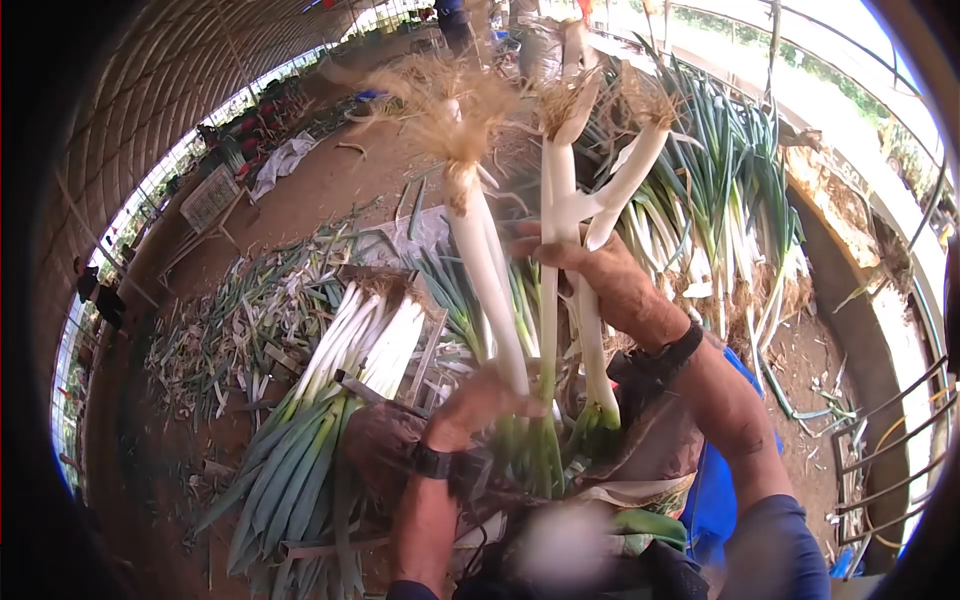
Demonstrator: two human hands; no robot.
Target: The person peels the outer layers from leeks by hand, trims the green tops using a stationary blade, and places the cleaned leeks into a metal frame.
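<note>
Several large green onions (500, 275) stand roots-up in front of me, their long white stalks rising and their green leaves down at my lap. Low on the left-hand stalk, my left hand (485, 402) is closed, slightly blurred. Higher up, my right hand (612, 285) grips the right-hand cluster of green onions (575, 205), its fingers partly hidden behind the stalks. Shaggy brown roots top the stalks, and those on the left are smeared by motion. A bundle of green onions (365, 350) lies to my left, leaves hanging toward me.
A tall pile of green onions (715, 190) leans at the right. Cut leaves and peelings (240, 320) cover the ground at the left. A metal rack (890, 465) stands at the lower right. Another person (100, 295) is at the far left.
</note>
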